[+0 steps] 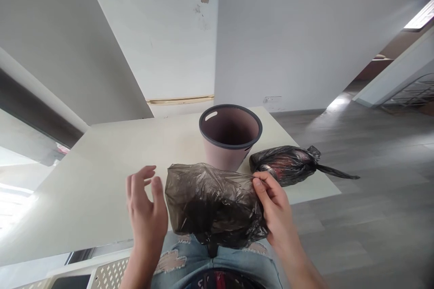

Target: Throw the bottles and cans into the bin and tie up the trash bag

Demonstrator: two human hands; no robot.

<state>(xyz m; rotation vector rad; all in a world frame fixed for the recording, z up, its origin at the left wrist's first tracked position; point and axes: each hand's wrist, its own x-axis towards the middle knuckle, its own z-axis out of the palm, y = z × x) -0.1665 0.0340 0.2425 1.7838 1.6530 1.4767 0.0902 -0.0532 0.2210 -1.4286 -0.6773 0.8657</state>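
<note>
On the near side of the bin (pixel 222 157), the bag (pixel 213 210) has its upper edge pinched by the right hand (pixel 276 205); the left hand (pixel 148 212), fingers apart, holds nothing. Such thin film likely handles best with 2 light fingertip grips, tugged gently.

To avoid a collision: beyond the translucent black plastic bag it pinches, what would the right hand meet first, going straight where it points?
Probably the round, pale-pink, dark-rimmed bin, ahead of the right hand; exact depth is unclear.
</note>
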